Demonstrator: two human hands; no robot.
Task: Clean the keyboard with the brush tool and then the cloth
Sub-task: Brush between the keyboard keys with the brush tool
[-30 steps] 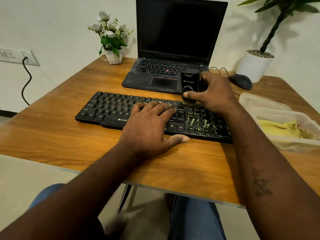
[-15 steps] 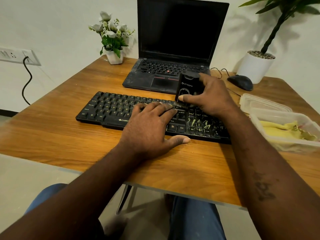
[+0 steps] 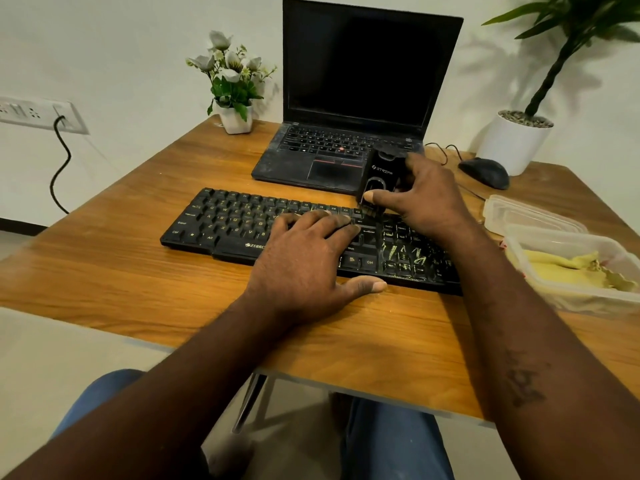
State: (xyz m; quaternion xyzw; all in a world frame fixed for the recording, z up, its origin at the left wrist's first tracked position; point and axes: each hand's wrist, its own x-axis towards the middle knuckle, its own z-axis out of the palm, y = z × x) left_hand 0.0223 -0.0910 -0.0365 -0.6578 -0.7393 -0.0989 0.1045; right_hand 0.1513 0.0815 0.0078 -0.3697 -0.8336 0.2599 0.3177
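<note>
An open laptop (image 3: 363,81) with a dark screen stands at the back of the wooden desk (image 3: 104,265). A small white pot of flowers (image 3: 235,88) stands to its left. A larger white plant pot (image 3: 512,143) and a black mouse (image 3: 485,173) are to its right. On the right edge sits a clear plastic container (image 3: 571,301) holding a yellow cloth (image 3: 561,263), with a clear lid (image 3: 530,216) just behind it. On the wall at left, a black cable (image 3: 59,168) hangs from a socket panel (image 3: 34,114).

The black keyboard (image 3: 235,220) lies across the middle of the desk, in front of the laptop. The hands are apart. The left hand (image 3: 304,265) lies flat on the keys with its fingers straight and its thumb along the desk at the front edge, covering the middle of the board. The right hand (image 3: 426,199) grips the black brush tool (image 3: 381,174) between thumb and fingers, with its lower end down on the top row near the right side. That forearm hides the keyboard's right end.

White lettering on the front edge reads "ZEBR", and the rest is under the left hand. "Ctrl", "Alt", "Shift" and "Enter" can be read on the keys. The brush tool bears a white word starting "STR", and the rest is blurred.

Pale yellow-green streaks lie on the keys at the right.
</note>
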